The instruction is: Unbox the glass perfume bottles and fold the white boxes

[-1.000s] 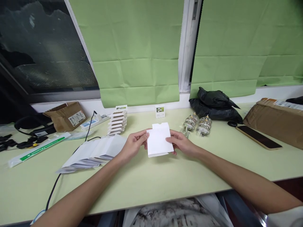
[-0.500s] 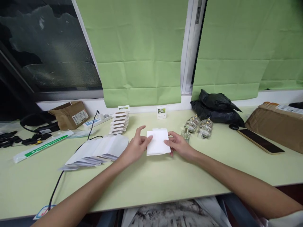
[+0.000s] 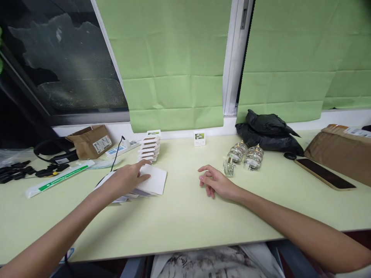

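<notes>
My left hand (image 3: 129,179) is at the fanned row of flat white cartons (image 3: 121,199) on the left. Its thumb and fingers are closed on a flat white carton (image 3: 158,179) at the row's right end. The hand hides much of the row. My right hand (image 3: 216,183) holds nothing, its fingers loosely curled and apart just over the table. Closest to it is a small clear glass bottle (image 3: 228,168). Behind that stand several more glass bottles with gold tops (image 3: 254,157).
A stack of small white boxes (image 3: 149,150) stands behind my left hand, and one white box (image 3: 199,139) near the wall. Black plastic bags (image 3: 268,133), a phone (image 3: 324,174) and a brown carton (image 3: 342,150) lie right. An open cardboard box (image 3: 89,143) and a black cable (image 3: 116,152) are left.
My left hand has moved left with the white carton, from in front of me to the row's right end. My right hand has let go of the carton and stayed near its place.
</notes>
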A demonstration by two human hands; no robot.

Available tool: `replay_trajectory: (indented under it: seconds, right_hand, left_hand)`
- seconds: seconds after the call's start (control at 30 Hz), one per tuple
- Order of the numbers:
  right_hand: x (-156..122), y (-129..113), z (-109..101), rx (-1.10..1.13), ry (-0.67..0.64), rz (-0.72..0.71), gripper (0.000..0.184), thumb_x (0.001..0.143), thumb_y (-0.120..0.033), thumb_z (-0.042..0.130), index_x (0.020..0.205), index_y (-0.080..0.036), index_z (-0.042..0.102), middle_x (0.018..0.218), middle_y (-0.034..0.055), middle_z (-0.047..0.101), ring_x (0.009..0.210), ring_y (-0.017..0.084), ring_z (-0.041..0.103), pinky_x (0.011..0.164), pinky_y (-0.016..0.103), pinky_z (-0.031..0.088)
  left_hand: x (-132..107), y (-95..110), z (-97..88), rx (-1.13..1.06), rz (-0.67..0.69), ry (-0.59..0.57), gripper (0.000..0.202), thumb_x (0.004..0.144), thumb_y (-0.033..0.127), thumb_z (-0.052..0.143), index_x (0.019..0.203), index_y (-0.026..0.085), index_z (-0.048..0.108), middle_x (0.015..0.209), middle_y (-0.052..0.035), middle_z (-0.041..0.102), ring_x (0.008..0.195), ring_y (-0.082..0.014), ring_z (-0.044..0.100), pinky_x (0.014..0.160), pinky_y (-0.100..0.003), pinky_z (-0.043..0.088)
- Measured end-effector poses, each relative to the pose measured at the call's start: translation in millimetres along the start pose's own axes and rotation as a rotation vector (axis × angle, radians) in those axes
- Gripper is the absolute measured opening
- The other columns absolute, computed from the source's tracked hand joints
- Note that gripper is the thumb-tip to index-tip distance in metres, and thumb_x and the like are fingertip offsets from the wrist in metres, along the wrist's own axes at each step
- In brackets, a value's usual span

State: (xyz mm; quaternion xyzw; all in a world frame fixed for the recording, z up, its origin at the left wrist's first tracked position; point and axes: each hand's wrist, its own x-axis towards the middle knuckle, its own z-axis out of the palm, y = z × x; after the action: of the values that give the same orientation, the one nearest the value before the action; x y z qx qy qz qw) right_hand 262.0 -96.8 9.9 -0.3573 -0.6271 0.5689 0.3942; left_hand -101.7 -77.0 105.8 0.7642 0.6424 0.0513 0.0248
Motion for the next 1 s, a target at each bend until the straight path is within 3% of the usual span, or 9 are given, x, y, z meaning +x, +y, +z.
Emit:
replay_trajectory:
  seconds: [0.13,0.2,0.27,0.37,0.43,0.5,0.63,0.8,1.0]
  right_hand:
    - [-1,0,-1,-0.004,-0.009,0.013,0.039,0.096,-0.053,0.064,0.121,-0.025,0.051,0.088,-0.0021,0.064,0.051,0.010,0.061,0.040,0.022,0.048]
    - [-1,0,-2,-0.008,-0.011,0.012,0.039,0.096,-0.053,0.064,0.121,-0.025,0.052,0.088,-0.0021,0.065,0.052,0.010,0.061,0.041,0.022,0.049]
    - [-1,0,-2,-0.011,-0.015,0.011,0.040,0.096,-0.054,0.063,0.121,-0.025,0.053,0.088,-0.0019,0.065,0.053,0.010,0.061,0.042,0.022,0.049]
    - [-2,0,-2,-0.014,-0.028,0.010,0.040,0.096,-0.055,0.063,0.119,-0.024,0.054,0.087,-0.0013,0.065,0.053,0.010,0.061,0.043,0.023,0.049]
    - [-2,0,-2,-0.014,-0.036,0.007,0.040,0.095,-0.055,0.064,0.118,-0.024,0.055,0.087,-0.0012,0.065,0.054,0.010,0.061,0.043,0.023,0.049]
    - [-2,1,-2,-0.015,-0.038,0.002,0.040,0.095,-0.055,0.064,0.118,-0.024,0.055,0.087,-0.0010,0.065,0.054,0.010,0.060,0.044,0.023,0.050]
    - [-2,2,-2,-0.011,-0.045,0.002,0.041,0.095,-0.056,0.064,0.119,-0.023,0.055,0.087,-0.0010,0.065,0.054,0.010,0.061,0.044,0.023,0.050]
    - [-2,0,-2,-0.002,-0.044,0.009,0.044,0.093,-0.057,0.066,0.118,-0.022,0.055,0.087,-0.0009,0.065,0.054,0.010,0.060,0.044,0.023,0.051]
    - [-3,-2,-2,-0.001,-0.045,0.018,0.044,0.093,-0.057,0.066,0.117,-0.023,0.055,0.087,-0.0006,0.065,0.054,0.010,0.060,0.044,0.023,0.051]
  left_hand:
    - [2,-5,-3.6,0.046,-0.021,0.020,0.062,0.090,0.057,0.057,0.144,0.029,0.056,0.085,-0.0049,0.074,0.086,-0.0302,0.068,0.070,-0.034,0.042]
    - [0,0,-5.4,0.075,-0.032,0.027,0.061,0.089,0.056,0.058,0.142,0.027,0.058,0.089,-0.0067,0.074,0.092,-0.0324,0.069,0.072,-0.035,0.045]
    - [-7,10,-3.1,0.131,0.001,0.111,0.055,0.092,0.052,0.058,0.138,0.022,0.061,0.099,-0.0110,0.074,0.101,-0.0349,0.067,0.078,-0.039,0.048]
    - [-25,37,14.0,0.230,0.261,0.309,0.042,0.102,0.045,0.049,0.131,0.019,0.064,0.127,-0.0156,0.068,0.118,-0.0357,0.061,0.097,-0.047,0.047]
    - [-39,55,33.9,0.257,0.488,0.308,0.041,0.107,0.046,0.043,0.135,0.022,0.062,0.142,-0.0127,0.061,0.129,-0.0327,0.057,0.105,-0.047,0.044]
    - [-50,68,55.0,0.293,0.581,0.301,0.043,0.106,0.048,0.045,0.134,0.020,0.062,0.139,-0.0136,0.064,0.131,-0.0332,0.056,0.109,-0.049,0.041]
    - [-58,74,77.9,0.342,0.535,0.322,0.033,0.107,0.038,0.047,0.129,0.019,0.064,0.129,-0.0144,0.068,0.126,-0.0326,0.059,0.109,-0.050,0.041]
    - [-55,63,67.8,0.379,0.448,0.352,0.027,0.106,0.030,0.048,0.122,0.018,0.066,0.120,-0.0148,0.069,0.117,-0.0335,0.062,0.105,-0.051,0.042]
    - [-53,51,58.5,0.398,0.406,0.300,0.023,0.099,0.016,0.047,0.109,0.019,0.068,0.110,-0.0145,0.067,0.107,-0.0340,0.062,0.095,-0.048,0.045]
